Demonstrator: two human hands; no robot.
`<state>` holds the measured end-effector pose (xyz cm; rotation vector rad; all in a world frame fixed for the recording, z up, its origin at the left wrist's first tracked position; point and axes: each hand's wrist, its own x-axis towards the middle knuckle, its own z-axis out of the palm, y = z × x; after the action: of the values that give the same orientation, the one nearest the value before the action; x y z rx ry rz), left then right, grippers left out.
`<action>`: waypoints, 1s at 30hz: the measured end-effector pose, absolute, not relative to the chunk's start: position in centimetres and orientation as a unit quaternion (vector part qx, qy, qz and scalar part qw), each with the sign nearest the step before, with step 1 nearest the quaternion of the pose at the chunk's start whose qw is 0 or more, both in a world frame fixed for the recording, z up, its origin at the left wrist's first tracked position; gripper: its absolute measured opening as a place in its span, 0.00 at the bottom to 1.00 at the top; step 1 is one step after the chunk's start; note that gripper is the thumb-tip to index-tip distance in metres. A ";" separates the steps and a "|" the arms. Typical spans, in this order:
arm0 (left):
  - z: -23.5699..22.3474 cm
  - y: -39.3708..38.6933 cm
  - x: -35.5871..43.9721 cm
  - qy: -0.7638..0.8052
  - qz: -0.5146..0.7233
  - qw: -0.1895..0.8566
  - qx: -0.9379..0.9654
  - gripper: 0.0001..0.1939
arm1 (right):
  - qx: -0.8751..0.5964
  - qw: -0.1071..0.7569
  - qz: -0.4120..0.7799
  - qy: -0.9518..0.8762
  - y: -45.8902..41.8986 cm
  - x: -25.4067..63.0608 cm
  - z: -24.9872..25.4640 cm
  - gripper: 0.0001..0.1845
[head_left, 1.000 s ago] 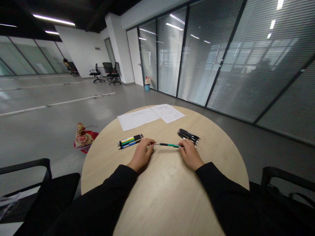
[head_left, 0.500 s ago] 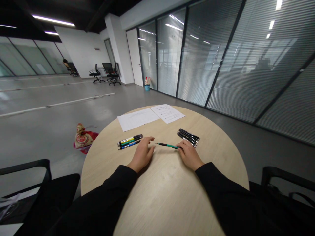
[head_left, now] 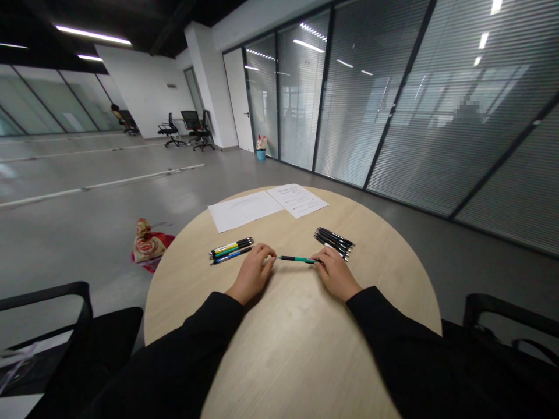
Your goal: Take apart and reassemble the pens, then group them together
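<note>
Person seated or standing at a round, pale wooden table (head_left: pixel 288 343), dark sleeves reaching in from both sides; a green-and-black pen (head_left: pixel 295 259) spans the gap between the two hands, crosswise, over the middle of the table; the right hand (head_left: pixel 337 273) holds its green end, thumb and fingers closed together there; the left hand (head_left: pixel 252 273) has thumb and fingertips drawn narrow, pinching the thin tip beyond the black grip; whether the pen's middle touches the wood cannot be told. Just beside the left hand, coloured pens (head_left: pixel 230 249) lie side by side, yellow, green and blue among them, black grips toward the right; the blue one lies nearest the person. Beyond the right hand, black pens (head_left: pixel 335 237) lie bunched at a slant, partly hidden by the fingers, their exact number unclear; a bit of white shows among them. Toward the far edge, two paper sheets (head_left: pixel 247 210) meet at their edges, the right one bearing printed lines too small to read; on the floor to the left, a red and tan bag (head_left: pixel 151 247), close to the table's rim; farther off, a white door (head_left: pixel 239 99), a blue bin (head_left: pixel 261 155) near it, and glass panels (head_left: pixel 349 110) with blinds.
</note>
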<state>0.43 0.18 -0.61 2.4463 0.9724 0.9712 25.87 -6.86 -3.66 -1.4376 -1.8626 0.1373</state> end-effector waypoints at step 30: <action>-1.2 0.5 0.4 0.346 0.344 0.197 0.850 0.10 | -0.540 0.394 0.051 -0.742 -6.8 25.9 -3.8 0.10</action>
<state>0.43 0.45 -1.17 2.3804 0.9695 0.9617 25.87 -6.83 -3.77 -1.3711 -1.8825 0.1292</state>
